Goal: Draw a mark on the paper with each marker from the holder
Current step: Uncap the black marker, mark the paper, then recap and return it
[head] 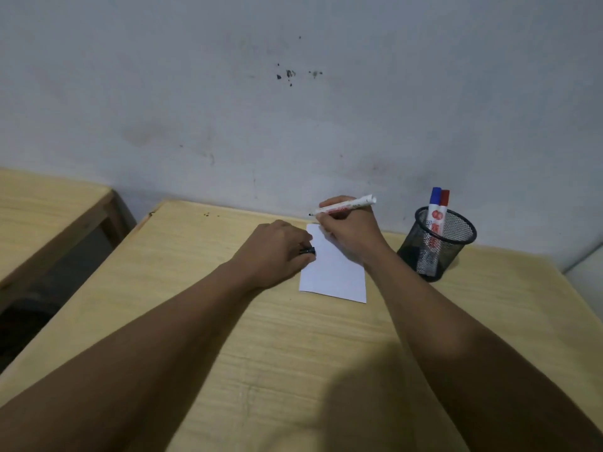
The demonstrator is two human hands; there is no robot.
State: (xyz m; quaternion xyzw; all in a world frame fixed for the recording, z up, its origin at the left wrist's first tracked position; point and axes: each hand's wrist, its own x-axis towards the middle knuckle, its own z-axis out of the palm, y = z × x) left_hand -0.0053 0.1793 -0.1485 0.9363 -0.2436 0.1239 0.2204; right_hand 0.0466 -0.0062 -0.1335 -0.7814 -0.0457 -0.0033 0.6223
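Head-worn view, forward-down over table (228,321), close.

A pale wood-grain finish, smooth and faintly satin, is being shown by the desk (293,337). Matt white paper (336,272) is being seen lying on it. Black wire mesh, apparently metal, is being presented by the holder (456,236). Smooth, slightly glossy white plastic is being displayed by the marker (342,207). A matt, scuffed painted surface is being shown by the wall (293,109).
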